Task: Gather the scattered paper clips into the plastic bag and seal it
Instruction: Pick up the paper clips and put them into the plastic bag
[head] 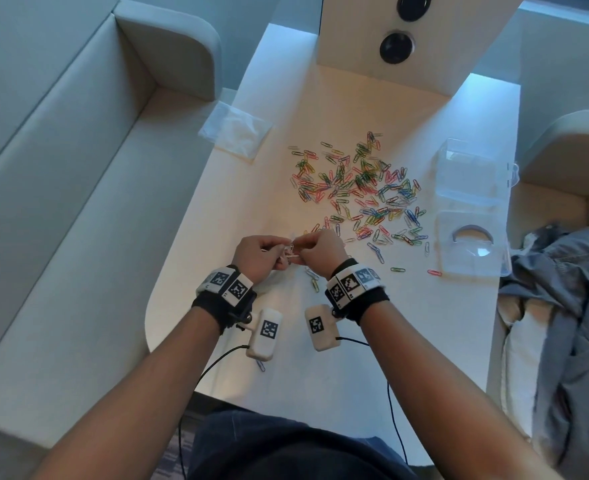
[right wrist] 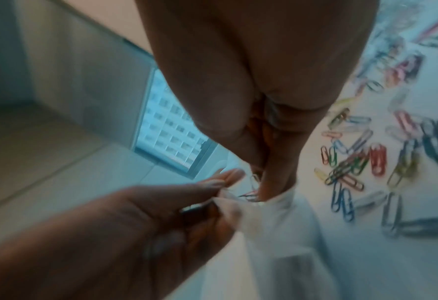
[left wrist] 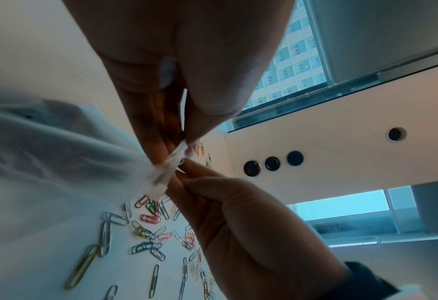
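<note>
A small clear plastic bag (left wrist: 58,152) hangs between my two hands just above the white table (head: 286,375). My left hand (head: 272,252) pinches one side of the bag's top edge. My right hand (head: 312,249) pinches the other side, close against the left. In the right wrist view the bag (right wrist: 276,233) droops below my right fingers (right wrist: 276,178), and a thin clip-like wire shows at its mouth, too blurred to make out. Coloured paper clips (head: 355,188) lie scattered on the table beyond my hands, with a few strays (head: 312,280) under my wrists.
A second flat clear bag (head: 234,131) lies at the table's left edge. An open clear plastic box (head: 470,209) sits on the right side. A grey garment (head: 563,306) is heaped on the right seat. A white panel with round sockets (head: 397,48) stands at the far end.
</note>
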